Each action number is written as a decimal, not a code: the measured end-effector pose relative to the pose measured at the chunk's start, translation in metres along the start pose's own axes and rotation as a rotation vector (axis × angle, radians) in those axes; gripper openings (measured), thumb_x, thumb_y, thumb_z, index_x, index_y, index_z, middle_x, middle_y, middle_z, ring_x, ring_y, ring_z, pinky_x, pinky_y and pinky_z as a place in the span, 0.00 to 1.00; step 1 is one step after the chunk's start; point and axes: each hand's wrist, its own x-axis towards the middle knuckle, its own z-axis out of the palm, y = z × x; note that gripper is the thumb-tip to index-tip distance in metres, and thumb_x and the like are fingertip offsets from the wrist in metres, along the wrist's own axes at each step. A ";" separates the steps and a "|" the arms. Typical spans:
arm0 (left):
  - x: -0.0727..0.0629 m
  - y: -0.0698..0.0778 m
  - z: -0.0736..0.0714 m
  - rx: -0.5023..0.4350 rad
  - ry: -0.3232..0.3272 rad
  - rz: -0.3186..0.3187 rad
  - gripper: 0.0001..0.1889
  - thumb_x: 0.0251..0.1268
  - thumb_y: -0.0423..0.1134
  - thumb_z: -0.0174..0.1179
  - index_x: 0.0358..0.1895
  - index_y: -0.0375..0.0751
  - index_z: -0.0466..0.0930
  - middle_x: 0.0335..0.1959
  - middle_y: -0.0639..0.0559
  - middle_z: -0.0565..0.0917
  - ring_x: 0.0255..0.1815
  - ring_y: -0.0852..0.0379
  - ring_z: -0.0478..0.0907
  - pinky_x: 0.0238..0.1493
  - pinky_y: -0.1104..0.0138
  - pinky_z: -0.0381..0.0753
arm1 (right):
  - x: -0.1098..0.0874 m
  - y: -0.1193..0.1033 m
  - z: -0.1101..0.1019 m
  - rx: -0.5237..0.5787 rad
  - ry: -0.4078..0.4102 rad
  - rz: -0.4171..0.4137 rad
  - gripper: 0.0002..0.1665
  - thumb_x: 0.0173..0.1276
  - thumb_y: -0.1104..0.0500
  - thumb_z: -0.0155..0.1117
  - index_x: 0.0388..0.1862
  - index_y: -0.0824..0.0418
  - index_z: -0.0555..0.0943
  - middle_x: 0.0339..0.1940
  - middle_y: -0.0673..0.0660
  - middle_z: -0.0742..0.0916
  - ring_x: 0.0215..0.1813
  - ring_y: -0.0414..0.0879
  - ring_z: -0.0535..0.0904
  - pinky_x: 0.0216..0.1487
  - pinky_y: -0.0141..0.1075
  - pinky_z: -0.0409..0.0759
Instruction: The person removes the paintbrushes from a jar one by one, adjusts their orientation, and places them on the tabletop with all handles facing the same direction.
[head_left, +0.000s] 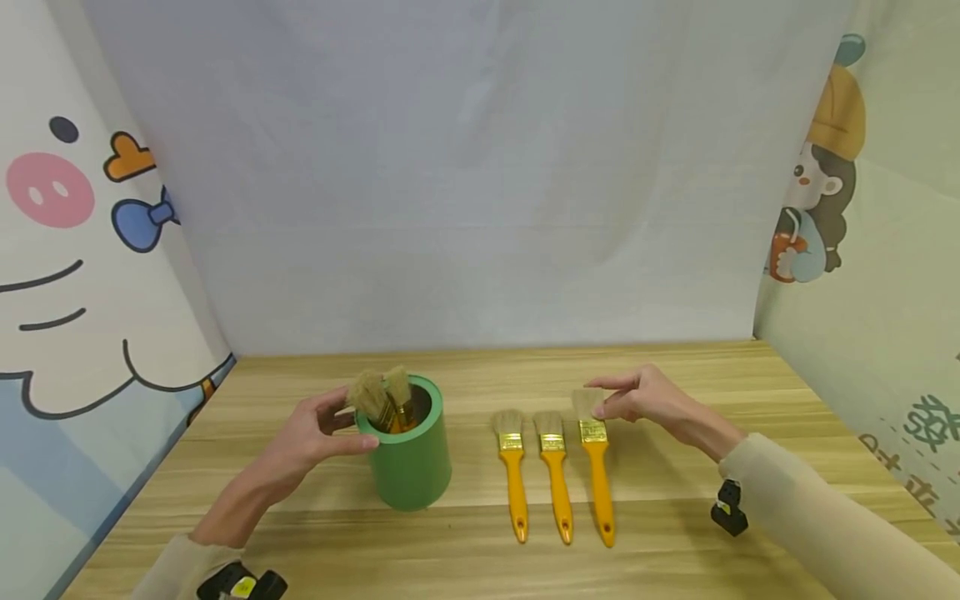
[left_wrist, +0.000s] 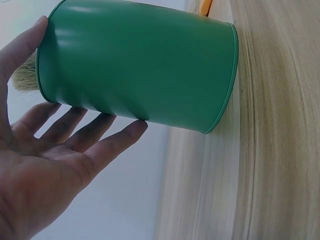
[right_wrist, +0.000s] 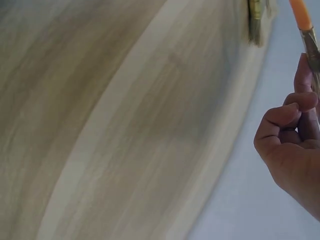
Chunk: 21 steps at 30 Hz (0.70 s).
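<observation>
A green cylindrical can (head_left: 412, 471) stands upright on the table, with at least two paintbrushes (head_left: 400, 390) in it, bristles up. My left hand (head_left: 303, 437) holds the can from its left side. The thumb lies at the rim and the fingers touch the wall, as the left wrist view of the can (left_wrist: 140, 60) shows. Right of the can, two yellow-handled paintbrushes (head_left: 516, 479) lie side by side, bristles away from me. My right hand (head_left: 656, 404) pinches a third, wider-looking paintbrush (head_left: 600, 479) at its bristles. In the right wrist view, that paintbrush (right_wrist: 301, 15) is partly cut off.
The wood-grain table (head_left: 465, 567) runs back to a pale grey cloth backdrop (head_left: 450, 208). Printed cartoon panels stand at the left (head_left: 75, 292) and right (head_left: 885, 333). A small black device (head_left: 729, 508) sits by the right cuff, and another (head_left: 243, 583) by the left.
</observation>
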 end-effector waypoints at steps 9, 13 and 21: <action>0.000 0.001 0.000 -0.006 -0.006 0.002 0.37 0.68 0.33 0.70 0.79 0.32 0.67 0.75 0.32 0.69 0.74 0.26 0.66 0.58 0.54 0.83 | 0.006 0.015 0.001 -0.014 -0.016 0.066 0.34 0.67 0.61 0.74 0.72 0.67 0.79 0.16 0.49 0.75 0.25 0.42 0.64 0.46 0.44 0.75; 0.000 0.002 0.000 -0.006 -0.006 -0.001 0.37 0.68 0.33 0.70 0.79 0.32 0.67 0.75 0.31 0.69 0.74 0.26 0.66 0.58 0.53 0.83 | 0.008 0.019 0.004 -0.074 0.005 0.068 0.32 0.66 0.59 0.75 0.69 0.65 0.82 0.43 0.58 0.92 0.47 0.46 0.83 0.51 0.45 0.82; 0.001 0.001 0.000 -0.002 -0.007 -0.012 0.37 0.68 0.32 0.70 0.79 0.33 0.67 0.75 0.33 0.70 0.74 0.27 0.67 0.58 0.52 0.83 | 0.013 0.025 0.005 -0.086 0.018 0.076 0.31 0.65 0.62 0.75 0.68 0.66 0.83 0.43 0.58 0.92 0.28 0.42 0.68 0.33 0.36 0.68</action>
